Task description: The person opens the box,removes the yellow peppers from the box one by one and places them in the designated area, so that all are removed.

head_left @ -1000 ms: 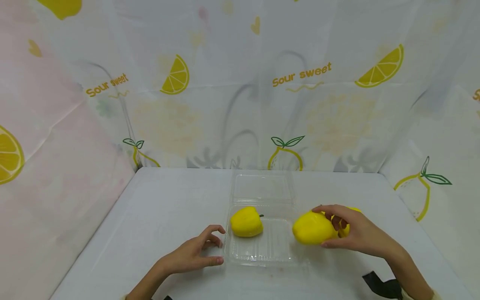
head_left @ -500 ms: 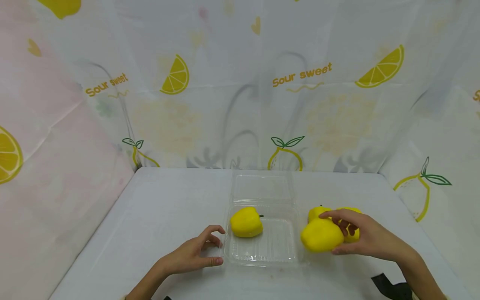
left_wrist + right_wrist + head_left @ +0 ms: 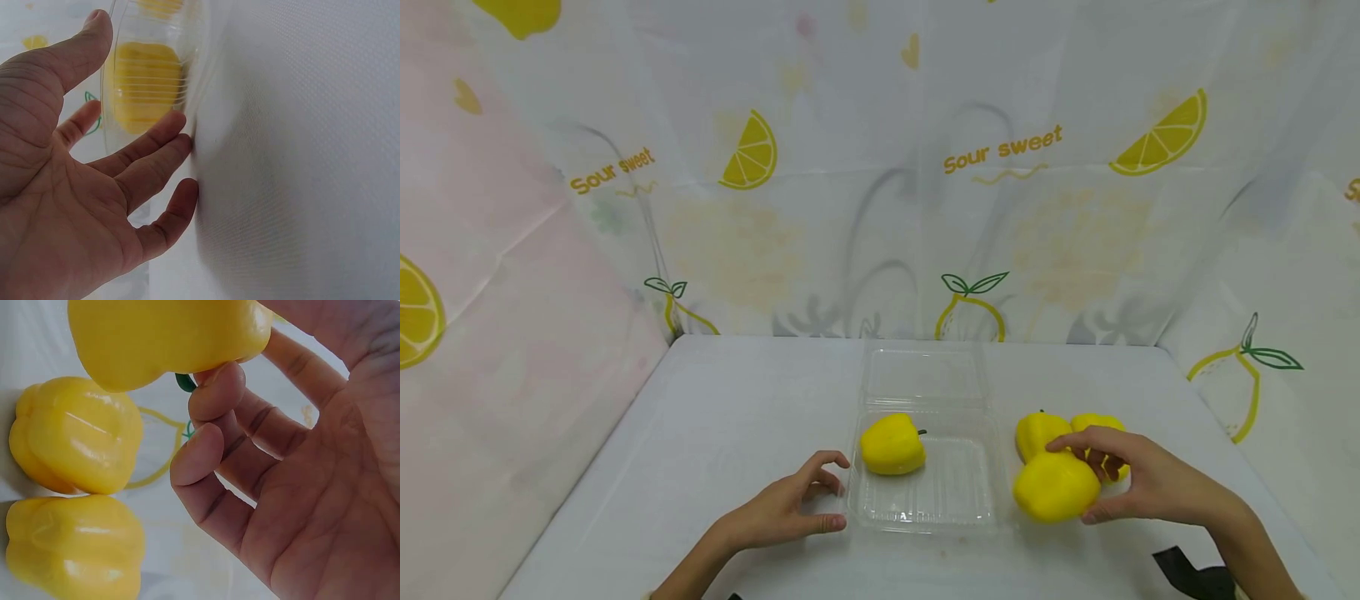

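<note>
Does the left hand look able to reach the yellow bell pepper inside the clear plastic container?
Likely yes: the left hand is beside the container, whose open lid leaves the pepper uncovered.

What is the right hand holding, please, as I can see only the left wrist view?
Observer: The right hand is holding a yellow pepper.
Operator: Thank you; are any other peppers near it?
Observer: Yes, two more peppers are side by side on the table.
Operator: And could you tell me how the lid of the clear container lies?
Observer: The head view shows the lid folded open, away from the person.
</note>
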A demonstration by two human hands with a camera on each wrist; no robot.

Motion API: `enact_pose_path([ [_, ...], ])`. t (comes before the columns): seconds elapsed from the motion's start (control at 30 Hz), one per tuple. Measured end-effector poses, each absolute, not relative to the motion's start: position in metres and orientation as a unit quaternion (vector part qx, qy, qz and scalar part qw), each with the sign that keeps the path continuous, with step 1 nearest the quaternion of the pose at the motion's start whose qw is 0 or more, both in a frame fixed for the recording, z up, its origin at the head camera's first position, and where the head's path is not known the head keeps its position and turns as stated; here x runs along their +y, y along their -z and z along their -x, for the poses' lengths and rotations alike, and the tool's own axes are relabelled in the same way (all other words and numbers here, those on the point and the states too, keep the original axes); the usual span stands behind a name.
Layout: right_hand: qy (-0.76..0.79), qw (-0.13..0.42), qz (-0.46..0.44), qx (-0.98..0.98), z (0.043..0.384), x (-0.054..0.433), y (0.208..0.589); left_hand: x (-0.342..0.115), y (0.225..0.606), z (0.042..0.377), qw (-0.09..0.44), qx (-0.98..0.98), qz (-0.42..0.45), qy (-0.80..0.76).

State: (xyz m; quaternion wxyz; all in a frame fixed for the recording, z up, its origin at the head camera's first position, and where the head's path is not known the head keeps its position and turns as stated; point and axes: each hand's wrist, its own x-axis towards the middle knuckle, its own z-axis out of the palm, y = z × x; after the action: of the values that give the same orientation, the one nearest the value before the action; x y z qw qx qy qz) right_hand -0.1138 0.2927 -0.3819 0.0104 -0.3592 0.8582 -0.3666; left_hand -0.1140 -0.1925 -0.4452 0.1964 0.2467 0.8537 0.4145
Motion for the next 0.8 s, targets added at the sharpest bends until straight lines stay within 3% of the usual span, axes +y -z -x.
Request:
enact_pose_path([
  [0.43, 0.389, 0.072, 0.374, 0.839, 0.113, 0.301, 0.388, -0.192, 0.445, 0.113, 0.196, 0.856, -0.242, -0.413],
  [0.8, 0.376, 0.085, 0.378, 0.842, 0.11, 0.304, 0.394, -0.191, 0.443, 0.113, 0.199, 0.853, -0.244, -0.417],
])
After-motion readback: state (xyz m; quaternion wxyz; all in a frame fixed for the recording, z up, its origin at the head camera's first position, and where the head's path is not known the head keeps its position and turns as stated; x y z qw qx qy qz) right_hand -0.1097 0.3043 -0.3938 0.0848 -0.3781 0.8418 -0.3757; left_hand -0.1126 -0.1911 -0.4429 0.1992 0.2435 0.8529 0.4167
